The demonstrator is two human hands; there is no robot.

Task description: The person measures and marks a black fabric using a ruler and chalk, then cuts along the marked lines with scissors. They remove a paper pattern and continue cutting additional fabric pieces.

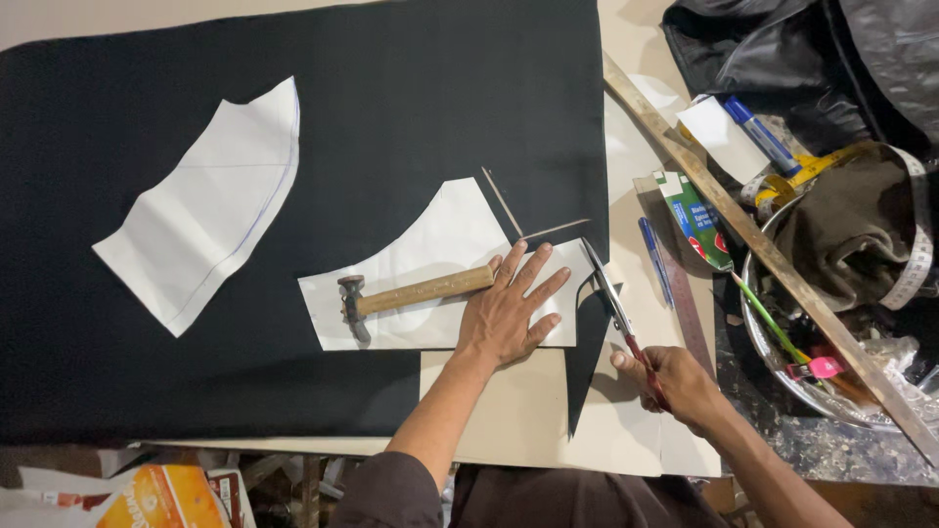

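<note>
A metal bowl (758, 323) sits at the right edge of the table, filled with a crumpled brown cloth (849, 230), a white measuring tape (916, 264) draped over its rim, and small tools, one with a pink handle (825, 367); the bowl's lower contents are too jumbled to make out. A long wooden ruler (743, 230) crosses over the bowl, hiding part of it.

A large sheet of black fabric (391, 88) covers most of the table. On it lie two white paper pattern pieces. The left hand (509, 313) presses flat, fingers spread, on the nearer pattern piece (440, 249), beside a wooden-handled hammer (406, 293) resting on the same paper as a weight. The right hand (675, 381) is closed around the red handles of scissors (611, 293), whose blades point away from the person at the fabric's cut edge just right of the pattern. The second pattern piece (210, 210) lies well apart to the left.

Near the ruler are a green carton (696, 220), a blue pen (655, 259) and a marker (763, 137). A black bag (782, 49) is cut off at the top right.
</note>
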